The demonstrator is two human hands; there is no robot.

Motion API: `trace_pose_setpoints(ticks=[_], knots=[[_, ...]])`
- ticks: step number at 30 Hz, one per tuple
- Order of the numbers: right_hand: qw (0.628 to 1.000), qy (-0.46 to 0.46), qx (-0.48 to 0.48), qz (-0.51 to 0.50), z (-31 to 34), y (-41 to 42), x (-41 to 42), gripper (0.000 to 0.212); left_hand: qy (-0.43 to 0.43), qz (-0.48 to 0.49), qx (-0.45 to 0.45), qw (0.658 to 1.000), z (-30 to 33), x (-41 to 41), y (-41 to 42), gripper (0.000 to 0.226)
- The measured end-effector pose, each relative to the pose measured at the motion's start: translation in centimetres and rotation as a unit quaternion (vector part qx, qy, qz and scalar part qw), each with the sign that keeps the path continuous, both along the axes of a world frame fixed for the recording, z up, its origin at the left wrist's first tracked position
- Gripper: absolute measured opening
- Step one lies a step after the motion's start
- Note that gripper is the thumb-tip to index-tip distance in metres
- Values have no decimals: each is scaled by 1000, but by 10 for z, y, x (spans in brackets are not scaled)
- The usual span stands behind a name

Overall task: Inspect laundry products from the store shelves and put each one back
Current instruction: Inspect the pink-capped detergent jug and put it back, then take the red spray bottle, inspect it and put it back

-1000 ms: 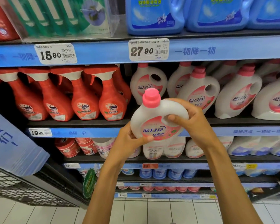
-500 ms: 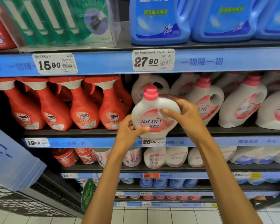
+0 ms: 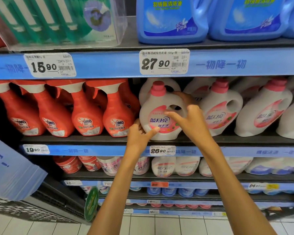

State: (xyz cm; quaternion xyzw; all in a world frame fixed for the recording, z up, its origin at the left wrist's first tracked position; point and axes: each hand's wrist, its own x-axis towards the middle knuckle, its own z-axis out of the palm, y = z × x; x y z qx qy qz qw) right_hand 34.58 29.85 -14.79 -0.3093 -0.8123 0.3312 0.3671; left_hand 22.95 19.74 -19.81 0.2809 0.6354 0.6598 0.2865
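Note:
A white detergent bottle (image 3: 157, 116) with a pink cap and pink label stands upright at the front of the middle shelf (image 3: 92, 139), in front of an identical bottle. My left hand (image 3: 140, 134) pinches its lower left corner, thumb across the front and fingers behind. My right hand (image 3: 188, 119) lies against the handle side with spread fingers, the index finger reaching up over the handle and the thumb on the label.
Red OMO spray bottles (image 3: 85, 114) stand close on the left of the bottle, more white detergent bottles (image 3: 219, 111) on its right. Blue jugs (image 3: 170, 19) fill the shelf above. Lower shelves hold small bottles and tubs. A blue sign (image 3: 8, 168) sticks out at lower left.
The bottle has gone from held in the air before the shelf to standing on the middle shelf. My right hand's fingers have loosened from round the handle and spread.

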Motion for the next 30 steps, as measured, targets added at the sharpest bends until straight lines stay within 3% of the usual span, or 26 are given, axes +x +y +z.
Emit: trace_pose_setpoints(ticks=[7,11,17,19,22,24,26,30], knots=[[997,-6,78,-12,-4,-2,-8,67,13,-6,-16,1000,-2,-3,4,50],[998,-32,50,-17,-6,0,-6,52,27,7,-23,999,-1,0,6,52],[996,-71,41,-26,-2,-2,-3,51,46,37,-34,998,3,10,2,51],[998,-28,55,-30,-1,-9,1,44,39,84,-25,995,2,15,-6,51],[988,89,121,-42,2,-27,3,30,61,246,16,967,1,17,-26,37],[982,130,138,16,4,-41,-2,39,92,337,27,937,2,11,-41,32],[978,120,134,110,5,-56,-14,44,109,362,6,926,1,2,-52,37],[978,35,41,203,-1,-78,-56,45,96,309,-41,945,-8,-17,-63,52]])
